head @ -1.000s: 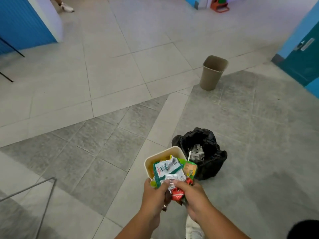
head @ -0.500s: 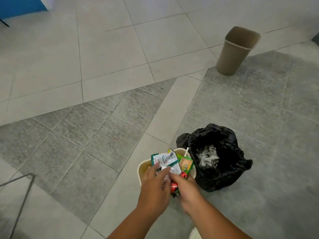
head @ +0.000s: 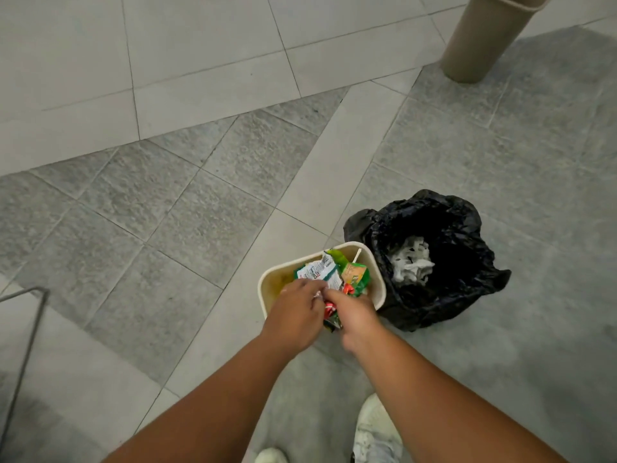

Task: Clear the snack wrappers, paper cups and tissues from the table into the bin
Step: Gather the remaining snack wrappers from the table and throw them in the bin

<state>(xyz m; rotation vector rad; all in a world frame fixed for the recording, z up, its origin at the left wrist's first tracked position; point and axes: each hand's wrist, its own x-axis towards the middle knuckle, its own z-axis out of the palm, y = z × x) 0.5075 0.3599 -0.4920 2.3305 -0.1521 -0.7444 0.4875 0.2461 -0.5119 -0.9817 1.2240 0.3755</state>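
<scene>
So both hands are sitting right over a cream paper bowl (head: 374,262) that's stuffed with snack wrappers (head: 325,270), green and white ones on top, plus a red one (head: 330,310) poking out lower down between the two hands. The left hand (head: 293,312) is gripping the near rim side of the bowl, with its fingers (head: 312,287) curling over into the wrapper pile, so it's closing on that bundle. The right hand (head: 354,314) is doing the same from the other side, its fingers pinching the wrappers where they're touching the left hand's fingers. A thin white stick (head: 357,254) is standing up at the far edge of the bowl.

The bin (head: 434,299) is sitting on the floor just beside the bowl, to the right of it, lined with a black bag, and there's a crumpled white tissue (head: 412,264) lying inside. The bowl's right edge is overlapping the bin's rim from this angle, can't tell if they're actually touching.

Farther off at the top right, a beige bin (head: 480,38) is standing on the grey tiled floor (head: 200,212). White shoes (head: 375,429) are showing at the bottom, and a thin metal frame (head: 30,332) is cutting in at the left edge.
</scene>
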